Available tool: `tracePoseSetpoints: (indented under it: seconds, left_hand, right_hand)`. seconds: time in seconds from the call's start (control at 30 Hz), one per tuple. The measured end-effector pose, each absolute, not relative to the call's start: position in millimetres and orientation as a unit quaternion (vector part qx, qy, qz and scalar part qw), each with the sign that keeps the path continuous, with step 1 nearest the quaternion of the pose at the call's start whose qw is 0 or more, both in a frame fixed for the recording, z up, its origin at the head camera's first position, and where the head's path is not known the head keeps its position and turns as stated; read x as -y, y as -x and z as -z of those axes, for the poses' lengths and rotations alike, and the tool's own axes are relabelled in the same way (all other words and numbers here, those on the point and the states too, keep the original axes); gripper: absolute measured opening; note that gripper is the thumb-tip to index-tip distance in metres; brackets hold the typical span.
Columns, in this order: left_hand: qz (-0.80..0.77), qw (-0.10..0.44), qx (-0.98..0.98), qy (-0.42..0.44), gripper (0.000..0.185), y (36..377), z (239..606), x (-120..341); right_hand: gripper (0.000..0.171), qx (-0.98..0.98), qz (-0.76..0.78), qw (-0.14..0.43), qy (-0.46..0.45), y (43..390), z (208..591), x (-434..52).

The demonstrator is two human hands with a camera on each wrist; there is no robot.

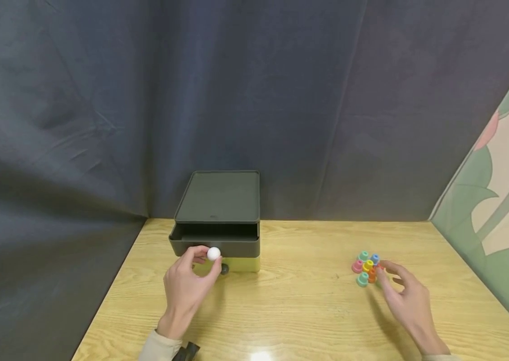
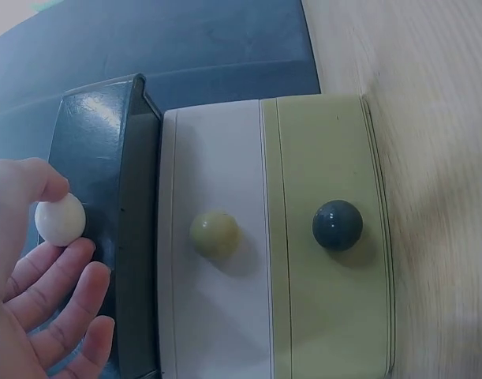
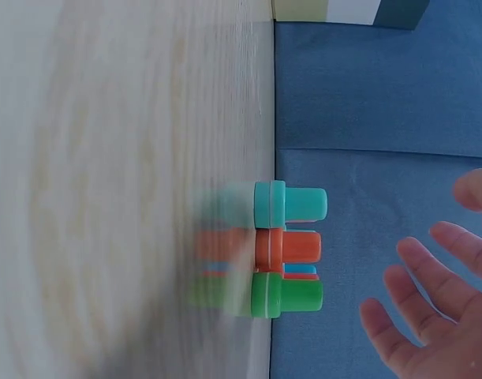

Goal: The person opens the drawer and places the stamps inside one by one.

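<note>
**Drawer box with white knob held by left hand**

Drawer box [image 1: 218,220], dark on top, is placed at the back of the wooden bench [image 1: 308,306]; its top drawer is pulled out. The white knob [image 1: 213,253] is pinched in the grip of the left hand [image 1: 188,286]. Only in the left wrist view a cream knob [image 2: 214,234] and a dark knob [image 2: 337,225] on the lower drawers are shown. The right hand [image 1: 405,296] is held relaxed, gripping nothing, just beside the coloured pegs [image 1: 365,267].
</note>
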State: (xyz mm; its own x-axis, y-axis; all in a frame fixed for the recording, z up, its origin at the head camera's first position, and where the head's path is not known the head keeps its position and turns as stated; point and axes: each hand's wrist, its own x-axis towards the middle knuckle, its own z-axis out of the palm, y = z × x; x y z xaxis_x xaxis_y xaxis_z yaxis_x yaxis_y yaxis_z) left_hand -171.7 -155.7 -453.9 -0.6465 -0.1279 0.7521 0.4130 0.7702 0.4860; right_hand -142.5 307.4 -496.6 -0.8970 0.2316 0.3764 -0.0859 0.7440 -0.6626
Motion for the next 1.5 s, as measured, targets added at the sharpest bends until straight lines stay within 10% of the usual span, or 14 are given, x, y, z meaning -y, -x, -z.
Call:
tracePoseSetpoints:
  seconds: [1.27,1.5]
  left_hand:
    - [0.388,0.525,0.750,0.103,0.014,154.1,430.5,201.7]
    - [0.454,0.456,0.762,0.065,0.031,162.7,432.3,213.8]
  right_hand:
    - [0.036,0.900,-0.366,0.230,0.049,143.1,502.3,-315.7]
    - [0.042,0.905,-0.366,0.208,0.058,144.8,501.7,-321.0]
